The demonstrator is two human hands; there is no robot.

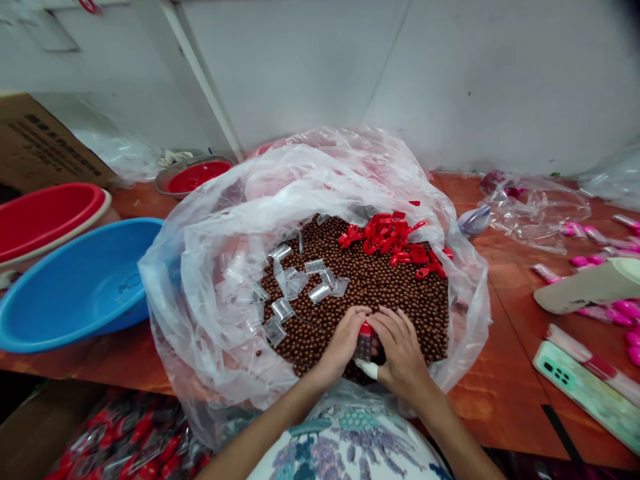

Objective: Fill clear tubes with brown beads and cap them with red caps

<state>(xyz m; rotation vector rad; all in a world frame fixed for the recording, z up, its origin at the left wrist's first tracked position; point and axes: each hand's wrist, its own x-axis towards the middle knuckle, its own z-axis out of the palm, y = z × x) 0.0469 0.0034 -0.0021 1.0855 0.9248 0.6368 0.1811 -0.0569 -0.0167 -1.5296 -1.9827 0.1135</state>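
Both hands meet over a bed of small brown balls [400, 297] inside a plastic-lined tub. Between them is a small clear container [365, 347] with a red cap, dark inside. My left hand [343, 343] grips it from the left, while my right hand [404, 350] closes on its right side; a white covering [368, 369] wraps the right thumb. Loose clear plastic containers [320, 292] lie on the balls to the left. A pile of red plastic caps [385, 233] rests on the balls at the back right.
Crumpled clear plastic sheeting [200, 267] lines the tub. A blue basin [75, 287] and a red basin [45, 217] stand left. A phone [585, 393], a pale cup [585, 287] and pink pieces [625, 310] lie right. Below left are many red-capped containers [135, 440].
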